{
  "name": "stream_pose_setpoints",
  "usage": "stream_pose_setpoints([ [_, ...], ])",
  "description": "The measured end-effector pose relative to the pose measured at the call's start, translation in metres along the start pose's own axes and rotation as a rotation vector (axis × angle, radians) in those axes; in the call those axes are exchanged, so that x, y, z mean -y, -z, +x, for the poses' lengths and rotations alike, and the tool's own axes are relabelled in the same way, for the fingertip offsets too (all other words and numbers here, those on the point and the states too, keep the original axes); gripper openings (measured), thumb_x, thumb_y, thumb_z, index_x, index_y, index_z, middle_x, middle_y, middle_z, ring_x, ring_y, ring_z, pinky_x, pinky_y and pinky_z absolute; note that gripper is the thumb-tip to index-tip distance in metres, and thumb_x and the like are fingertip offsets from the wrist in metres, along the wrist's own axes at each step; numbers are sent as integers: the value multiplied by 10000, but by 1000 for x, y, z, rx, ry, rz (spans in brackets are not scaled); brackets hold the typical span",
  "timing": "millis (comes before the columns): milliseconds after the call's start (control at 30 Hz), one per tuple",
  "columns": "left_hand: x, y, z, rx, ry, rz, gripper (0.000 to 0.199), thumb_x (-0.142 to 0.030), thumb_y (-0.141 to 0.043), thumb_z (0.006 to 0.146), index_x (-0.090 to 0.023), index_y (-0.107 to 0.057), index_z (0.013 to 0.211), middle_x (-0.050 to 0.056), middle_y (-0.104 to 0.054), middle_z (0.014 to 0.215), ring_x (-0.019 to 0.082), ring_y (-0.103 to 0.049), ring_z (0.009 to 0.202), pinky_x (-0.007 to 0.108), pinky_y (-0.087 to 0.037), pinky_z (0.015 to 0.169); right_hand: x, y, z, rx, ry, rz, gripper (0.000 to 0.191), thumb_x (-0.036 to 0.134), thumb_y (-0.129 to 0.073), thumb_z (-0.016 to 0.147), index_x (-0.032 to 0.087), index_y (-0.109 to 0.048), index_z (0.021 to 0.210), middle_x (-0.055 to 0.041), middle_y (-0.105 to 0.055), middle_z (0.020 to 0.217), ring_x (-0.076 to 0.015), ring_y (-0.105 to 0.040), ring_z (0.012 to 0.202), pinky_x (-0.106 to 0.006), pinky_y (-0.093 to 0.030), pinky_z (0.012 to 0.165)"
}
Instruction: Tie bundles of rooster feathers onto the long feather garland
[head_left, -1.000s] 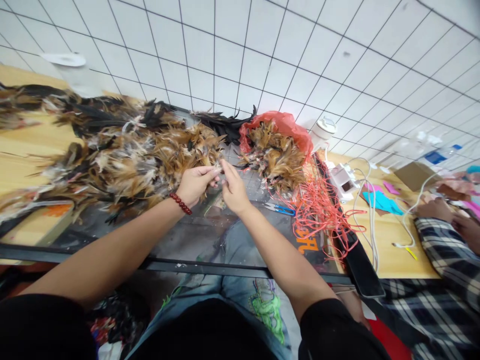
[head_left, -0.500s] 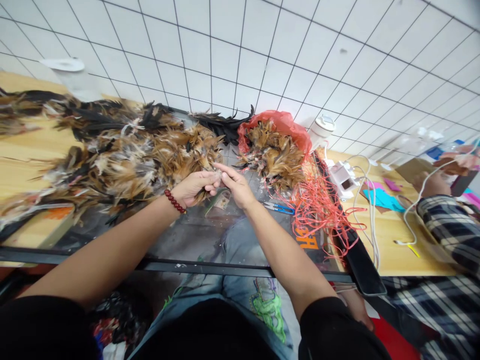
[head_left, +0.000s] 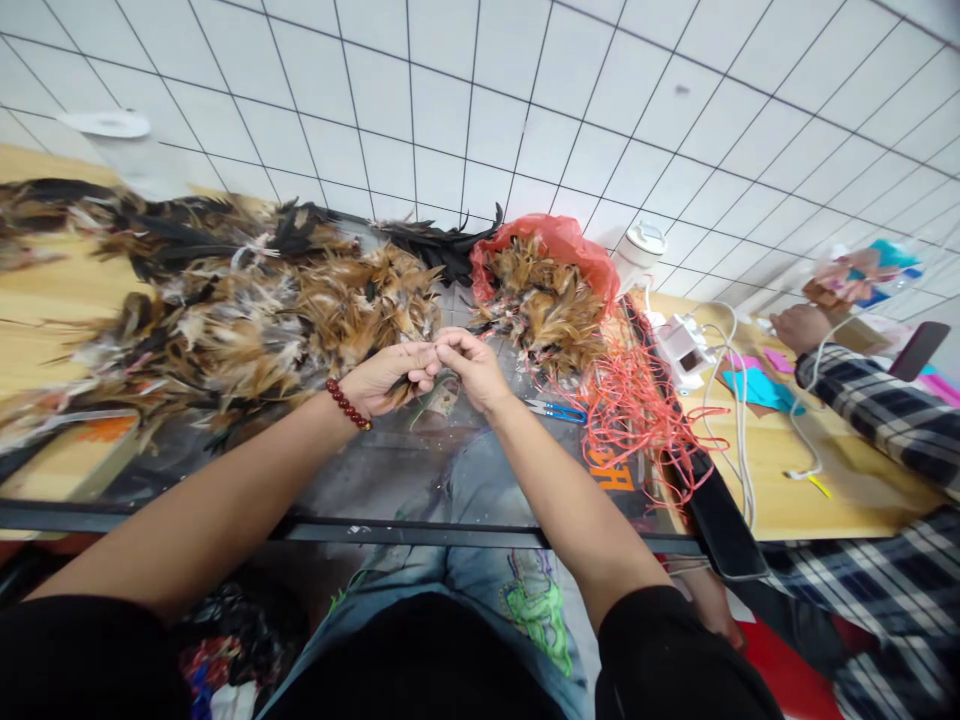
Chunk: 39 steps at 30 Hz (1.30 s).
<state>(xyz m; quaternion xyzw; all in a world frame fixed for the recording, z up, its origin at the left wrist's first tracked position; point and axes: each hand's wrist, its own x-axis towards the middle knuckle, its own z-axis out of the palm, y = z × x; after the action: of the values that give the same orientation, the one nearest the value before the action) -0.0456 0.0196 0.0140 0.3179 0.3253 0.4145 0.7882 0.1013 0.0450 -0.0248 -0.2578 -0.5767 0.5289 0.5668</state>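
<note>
My left hand (head_left: pixel 396 374) is closed around a small bunch of brown and dark feathers (head_left: pixel 401 393), which poke out below its fingers. My right hand (head_left: pixel 478 372) meets it fingertip to fingertip, thumb and index finger pinched together. Whatever is between those right fingertips is too small and hidden to tell. Behind and to the left spreads a large heap of brown, white and black feathers (head_left: pixel 247 320). A small pale greenish item (head_left: pixel 441 402) lies just under my hands. Blue-handled thread snips (head_left: pixel 561 412) lie right of my right hand.
A red plastic bag (head_left: pixel 600 255) holds more brown feathers (head_left: pixel 551 315). Tangled red string (head_left: pixel 634 420) covers the mat's right side. Beyond are a white charger block (head_left: pixel 682 350), cables and a white cup (head_left: pixel 643 245). A co-worker's plaid sleeve (head_left: pixel 862 405) reaches over the right end.
My right index finger, stretched out before, has curled in to a pinch against the thumb. My left hand keeps its grip. The co-worker's hand at right has moved away and leftward.
</note>
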Motion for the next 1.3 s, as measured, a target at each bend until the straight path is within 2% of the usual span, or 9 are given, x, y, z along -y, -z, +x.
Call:
stream_pose_setpoints([
  [133, 1, 1, 2, 9, -8, 32, 78, -39, -692, 768, -93, -644, 740, -15, -550, 584, 4, -402, 396, 118, -420, 412, -1, 0, 1, -55, 5, -49, 331, 518, -773, 687, 205, -667, 707, -9, -587, 871, -133, -560, 856, -305, -466, 885],
  [267, 2, 0, 2, -69, -36, 113, 125, -123, -747, 750, -88, -646, 685, 5, -577, 583, 26, -446, 422, 153, -449, 438, 0, -1, 1, -101, -35, -29, 341, 528, -776, 674, 209, -679, 745, 2, -582, 836, -117, -536, 792, -265, -467, 781],
  [433, 9, -2, 3, -235, -310, 265, 140, -170, -773, 707, -92, -675, 644, 21, -606, 572, 47, -462, 441, 189, -444, 463, 6, -1, 0, -138, -193, 104, 421, 553, -719, 713, 231, -699, 983, 40, -563, 736, -75, -452, 613, -219, -408, 611],
  [533, 12, -5, 2, -290, -403, 375, 128, -198, -785, 681, -109, -696, 661, 20, -625, 577, 60, -484, 447, 202, -431, 471, 9, -3, 0, -147, -214, 114, 409, 486, -763, 671, 218, -699, 973, 50, -564, 694, -70, -440, 594, -213, -399, 598],
  [767, 15, -8, 2, -283, -427, 424, 153, -250, -792, 669, -120, -710, 678, 12, -620, 571, 65, -481, 459, 207, -411, 476, 6, -1, 2, -168, -263, 163, 280, 331, -758, 636, 197, -708, 877, 51, -587, 671, -68, -438, 578, -208, -386, 567],
  [933, 15, -2, 4, -278, -429, 349, 189, -270, -800, 659, -106, -707, 668, 18, -618, 594, 64, -480, 470, 219, -448, 494, 7, 3, 3, -96, -289, 272, 311, 359, -739, 684, 198, -717, 950, 53, -577, 688, -63, -455, 584, -203, -388, 571],
  [1100, 14, -1, 5, -247, -413, 333, 196, -265, -804, 650, -99, -700, 653, 20, -621, 599, 59, -478, 464, 211, -445, 483, 11, 0, 1, -39, -291, 192, 331, 393, -757, 696, 199, -727, 962, 58, -575, 670, -63, -449, 588, -212, -411, 608],
  [1300, 16, -1, 6, -384, -535, 487, 103, -201, -768, 694, -120, -746, 754, 17, -660, 607, 75, -533, 491, 198, -451, 514, 9, -5, 0, -139, -270, 154, 324, 438, -811, 629, 187, -723, 814, 42, -646, 658, -60, -488, 562, -202, -434, 573],
])
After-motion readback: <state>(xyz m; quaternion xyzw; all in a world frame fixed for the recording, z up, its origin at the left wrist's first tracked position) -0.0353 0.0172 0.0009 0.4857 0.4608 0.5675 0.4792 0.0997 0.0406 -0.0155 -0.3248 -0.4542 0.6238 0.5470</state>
